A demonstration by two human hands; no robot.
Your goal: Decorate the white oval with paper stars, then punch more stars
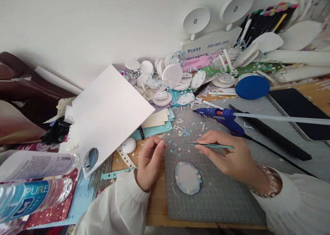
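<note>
Teal tweezers (215, 146) are pinched in my right hand (228, 156), their tips pointing left over the cutting mat (219, 204). Just beyond the tips lies a loose scatter of tiny blue and white paper stars (184, 133). A white foam disc (188, 178), edged with small blue and white stars and thin wire, rests flat on the mat below my hands. At the mat's left edge my left hand (151, 161) is closed, thumb against curled index finger; whatever it pinches, if anything, is too small to make out.
A blue hot glue gun (221, 118) lies behind my right hand, near a black stick-shaped tool (278, 135) and a tablet (304, 113). Decorated discs (171, 73) pile up along the wall. At left are a white board (110, 114) and water bottles (33, 197).
</note>
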